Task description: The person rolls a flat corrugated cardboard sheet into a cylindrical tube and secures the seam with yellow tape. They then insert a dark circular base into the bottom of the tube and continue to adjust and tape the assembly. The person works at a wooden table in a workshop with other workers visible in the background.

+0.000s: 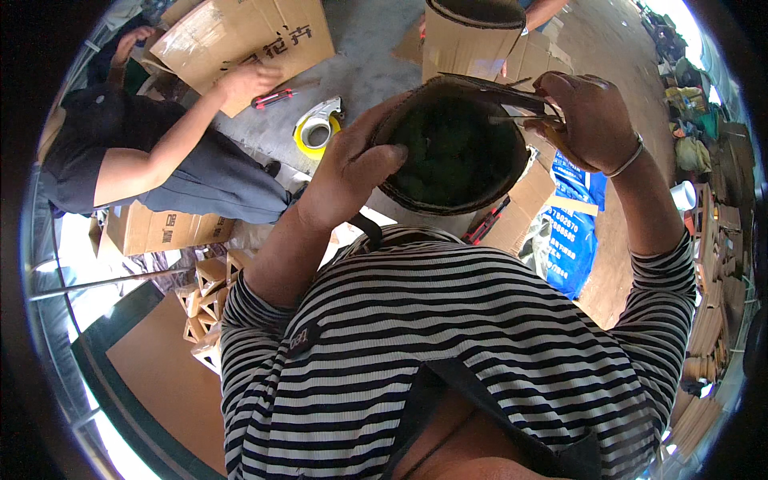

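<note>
A round cardboard drum [452,210] is held up in front of my chest, its open top toward me. Its inside is dark, with greenish contents [448,148] that I cannot make out clearly. My left hand [356,164] is closed on the left rim, thumb inside the edge. At the right rim, my right hand [588,120] is closed round a thin tool with a metal-looking blade [516,120], which points at the rim. Its exact kind is partly hidden by the fingers. Beside it, a dark strip of the rim [488,86] sticks out.
Left, a co-worker [128,152] handles a large carton [248,48]. A tape dispenser [318,128] and a red cutter [274,98] lie on the floor. Another drum [472,48] stands ahead, by another person's arm [546,11]. A blue printed bag [572,236] lies right, below the drum.
</note>
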`<act>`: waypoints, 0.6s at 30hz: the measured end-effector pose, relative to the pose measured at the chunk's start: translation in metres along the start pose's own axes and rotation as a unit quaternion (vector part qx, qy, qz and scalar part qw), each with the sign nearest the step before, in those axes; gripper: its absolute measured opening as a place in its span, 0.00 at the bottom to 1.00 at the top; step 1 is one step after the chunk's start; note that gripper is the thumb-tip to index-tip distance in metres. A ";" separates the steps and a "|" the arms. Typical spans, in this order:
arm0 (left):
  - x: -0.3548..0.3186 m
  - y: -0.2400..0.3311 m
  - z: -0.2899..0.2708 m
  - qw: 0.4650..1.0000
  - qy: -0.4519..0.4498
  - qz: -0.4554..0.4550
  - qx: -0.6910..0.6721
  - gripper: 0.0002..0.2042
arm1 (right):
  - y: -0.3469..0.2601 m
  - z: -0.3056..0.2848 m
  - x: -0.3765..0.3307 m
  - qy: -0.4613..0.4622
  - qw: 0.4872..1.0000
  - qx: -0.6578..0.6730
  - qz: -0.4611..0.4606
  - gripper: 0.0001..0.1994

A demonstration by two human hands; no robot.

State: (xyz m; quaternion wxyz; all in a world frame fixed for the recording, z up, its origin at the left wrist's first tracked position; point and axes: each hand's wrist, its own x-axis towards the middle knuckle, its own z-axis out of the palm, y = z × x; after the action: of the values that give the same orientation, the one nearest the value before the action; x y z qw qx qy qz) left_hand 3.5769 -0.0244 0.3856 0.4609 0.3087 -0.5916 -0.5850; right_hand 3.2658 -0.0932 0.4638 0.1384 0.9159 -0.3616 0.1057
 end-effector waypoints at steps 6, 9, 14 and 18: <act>0.024 -0.008 -0.025 0.997 -0.063 -0.020 -0.024 0.29 | 0.001 -0.011 0.003 -0.090 0.995 -0.011 0.030 0.18; 0.040 -0.012 -0.038 0.993 -0.112 -0.020 -0.027 0.29 | 0.000 -0.008 -0.007 -0.099 0.994 -0.021 0.046 0.18; 0.058 -0.007 -0.031 0.989 -0.148 0.008 -0.004 0.28 | 0.003 -0.019 -0.008 -0.046 0.999 -0.005 0.021 0.17; 0.072 -0.009 -0.033 0.981 -0.192 -0.009 -0.001 0.27 | 0.007 -0.018 -0.007 -0.033 0.999 0.006 -0.022 0.15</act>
State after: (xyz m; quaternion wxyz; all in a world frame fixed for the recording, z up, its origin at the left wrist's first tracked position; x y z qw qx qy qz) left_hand 3.5778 -0.1044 0.3861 0.3342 0.1957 -0.6657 -0.6379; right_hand 3.2540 -0.0876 0.4800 0.1237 0.9273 -0.3453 0.0747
